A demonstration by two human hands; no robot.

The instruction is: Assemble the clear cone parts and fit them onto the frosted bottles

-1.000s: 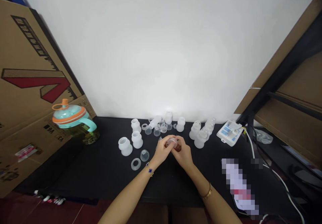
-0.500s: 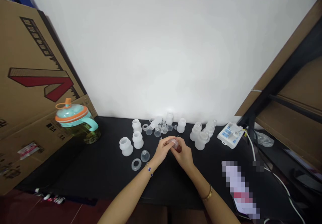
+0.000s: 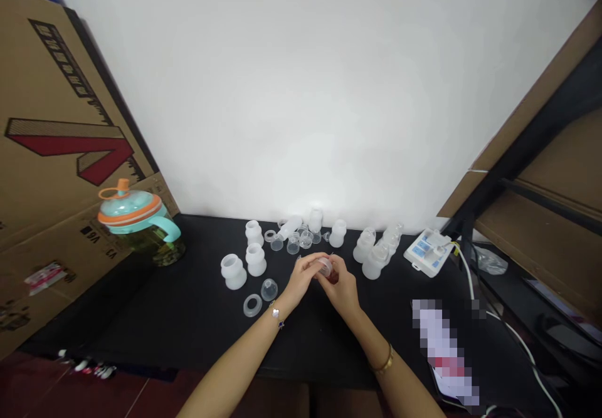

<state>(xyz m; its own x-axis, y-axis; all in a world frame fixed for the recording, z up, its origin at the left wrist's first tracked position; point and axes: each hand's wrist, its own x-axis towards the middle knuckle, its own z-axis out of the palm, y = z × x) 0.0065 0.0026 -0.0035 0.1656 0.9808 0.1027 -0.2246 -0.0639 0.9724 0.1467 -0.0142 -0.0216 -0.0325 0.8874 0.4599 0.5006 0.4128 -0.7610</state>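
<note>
Between my left hand (image 3: 305, 275) and my right hand (image 3: 340, 286) is a small translucent bottle collar (image 3: 324, 267), pinched from both sides; whether a nipple sits inside it is hidden by my fingers. Left of my left wrist lie a clear domed cap (image 3: 269, 289) and a translucent ring (image 3: 253, 305). Open-necked white bottles (image 3: 234, 272) stand behind these. Several clear caps and rings (image 3: 293, 243) are scattered beyond my hands, beside a tipped white bottle (image 3: 290, 227). To the right, several bottles with tops fitted (image 3: 374, 261) stand in a cluster.
A teal-lidded jug (image 3: 136, 224) stands at the left by a cardboard box (image 3: 56, 205). A white electrical box (image 3: 429, 252) with a cable (image 3: 470, 280) sits at the back right. A blurred-out phone-like slab (image 3: 444, 355) lies on the black table (image 3: 141, 318) at the front right.
The view has shifted slightly. Both hands stay together on the collar, which appears turned a little in my fingers.
</note>
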